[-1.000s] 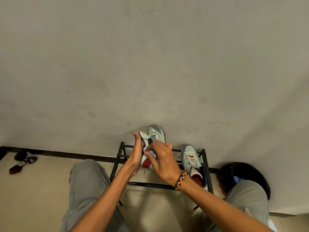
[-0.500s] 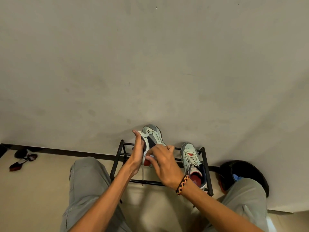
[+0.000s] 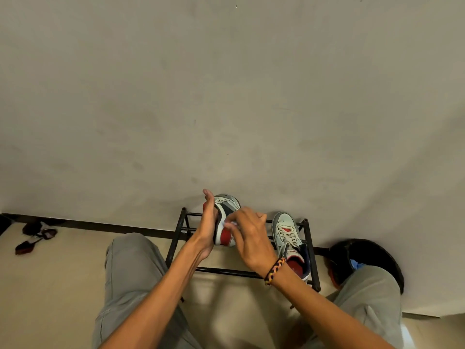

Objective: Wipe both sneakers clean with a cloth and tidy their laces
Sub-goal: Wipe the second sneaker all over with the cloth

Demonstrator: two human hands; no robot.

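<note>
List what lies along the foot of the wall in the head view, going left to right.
Dark footwear on the floor → left hand flat against the held sneaker → right hand pinching something white at that sneaker → second sneaker on the black rack → dark round object.

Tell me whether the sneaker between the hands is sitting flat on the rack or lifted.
Lifted: the grey-white-red sneaker is tilted toe-up, pressed between left hand and right hand.
</note>
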